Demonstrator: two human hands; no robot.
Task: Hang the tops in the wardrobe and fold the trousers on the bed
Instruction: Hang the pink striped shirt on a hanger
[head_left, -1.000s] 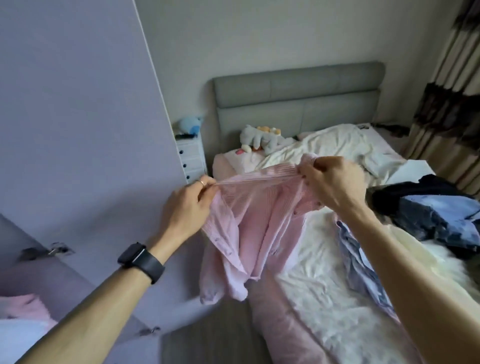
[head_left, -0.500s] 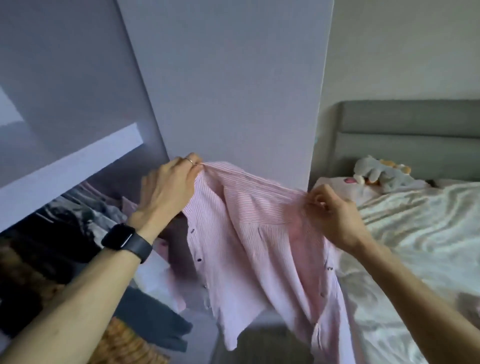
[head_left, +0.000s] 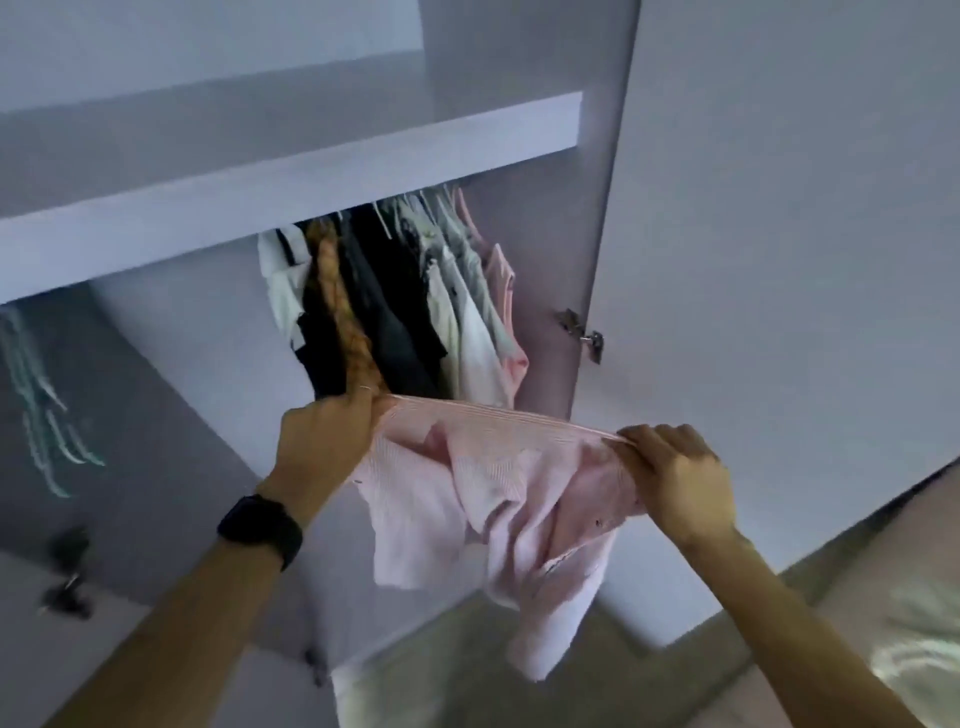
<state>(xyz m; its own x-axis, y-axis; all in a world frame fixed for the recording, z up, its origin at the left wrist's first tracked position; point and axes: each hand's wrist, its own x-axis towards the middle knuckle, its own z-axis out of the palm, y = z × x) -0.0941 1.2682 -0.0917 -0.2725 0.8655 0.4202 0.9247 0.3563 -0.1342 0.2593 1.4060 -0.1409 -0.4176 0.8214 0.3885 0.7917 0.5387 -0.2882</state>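
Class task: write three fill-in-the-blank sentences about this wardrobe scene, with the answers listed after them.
The left hand and right hand grip a ____ shirt.
The watch sits on the ____ wrist.
The wardrobe door stands ____.
Answers: pink; left; open.

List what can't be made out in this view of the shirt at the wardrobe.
Head view:
- the clothes rail: hidden behind the shelf above the hanging clothes.
- any hanger inside the pink shirt: bunched cloth between left hand and right hand hides it.
- the bed: cut off by the right edge.
- a dark fitting, lower left: too blurred to identify.
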